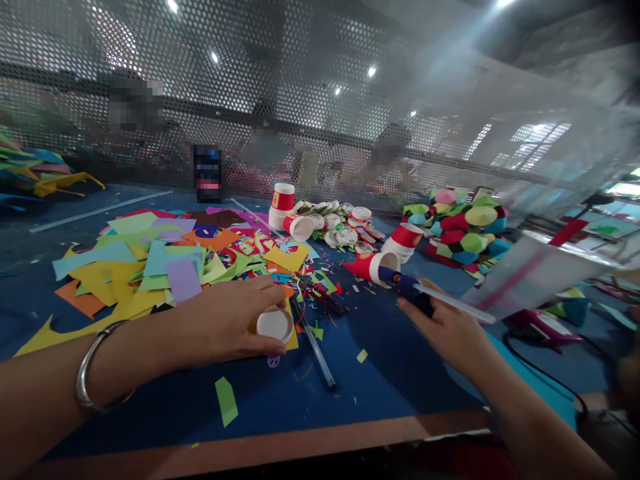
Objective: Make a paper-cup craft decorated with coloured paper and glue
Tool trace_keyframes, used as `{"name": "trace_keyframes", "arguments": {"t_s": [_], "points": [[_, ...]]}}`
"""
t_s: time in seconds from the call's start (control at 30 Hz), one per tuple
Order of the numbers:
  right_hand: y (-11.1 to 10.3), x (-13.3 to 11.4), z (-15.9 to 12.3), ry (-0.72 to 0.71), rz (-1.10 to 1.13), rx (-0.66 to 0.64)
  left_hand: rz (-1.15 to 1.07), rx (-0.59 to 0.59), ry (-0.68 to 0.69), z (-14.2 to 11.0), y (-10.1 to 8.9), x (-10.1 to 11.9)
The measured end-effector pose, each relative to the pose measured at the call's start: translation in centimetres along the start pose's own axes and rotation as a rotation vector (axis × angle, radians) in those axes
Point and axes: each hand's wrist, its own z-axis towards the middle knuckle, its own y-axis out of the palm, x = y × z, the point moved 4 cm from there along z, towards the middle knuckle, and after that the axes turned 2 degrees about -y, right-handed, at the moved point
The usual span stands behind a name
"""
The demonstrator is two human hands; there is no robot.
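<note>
My left hand (250, 317) is closed round a small white paper cup piece (275, 325), its round face turned toward me, low over the front of the table. My right hand (445, 327) grips a dark blue glue gun (407, 287), and a pale glue stick (457, 301) sticks out of its back. The gun's front end lies at the mouth of a red and white paper cup (375, 268) tipped on its side; whether they touch I cannot tell. Between my hands lie a clear pen (316, 350) and dark-handled scissors (323, 297).
Coloured paper scraps (150, 260) are heaped at the left. Behind are stacked paper cups (283, 200) and a pile of cut cup bottoms (345, 227). At the right stand colourful paper shapes (467, 223), a translucent container (540, 273) and a cable (545, 377). A perforated screen (320, 133) closes the back.
</note>
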Motion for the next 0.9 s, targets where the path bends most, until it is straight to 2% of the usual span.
{"name": "trace_keyframes", "arguments": {"t_s": [0.3, 0.53, 0.77, 0.83, 0.9], "points": [[0.1, -1.1, -0.5, -0.093, -0.001, -0.059, -0.037, 0.045, -0.021, 0.0, -1.4, 0.4], [1.5, -0.1, -0.9, -0.136, -0.054, -0.098, -0.008, -0.022, 0.038, 0.2, -1.5, 1.4], [1.6, -1.1, -1.2, -0.166, -0.018, -0.139, 0.019, -0.052, 0.024, 0.0, -2.3, 1.0], [1.7, -1.2, -1.3, -0.170, -0.020, -0.145, 0.047, -0.012, 0.059, 0.6, -3.2, 1.9], [1.8, -1.3, -1.3, -0.175, -0.034, -0.144, 0.092, 0.077, 0.128, 1.9, -4.0, 3.3]]}}
